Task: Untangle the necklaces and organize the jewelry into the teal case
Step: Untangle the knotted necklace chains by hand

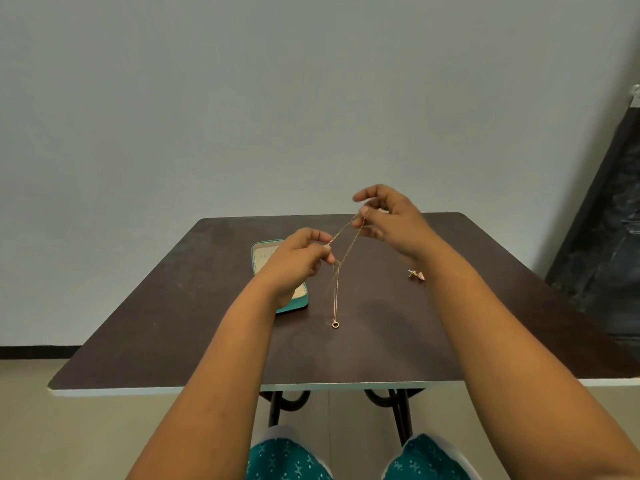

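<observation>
- A plain, sparsely furnished indoor room, its exact kind unclear.
- A bare pale grey-green painted wall (242,98) with a dark baseboard strip (38,351).
- A small dark brown square table (173,323) on black curved metal legs (277,407).
- A beige floor (69,438).

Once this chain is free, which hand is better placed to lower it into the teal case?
Probably the left hand. It pinches the necklace directly above the open teal case, while the right hand holds the chain's other end farther from the case, across the table.
</observation>
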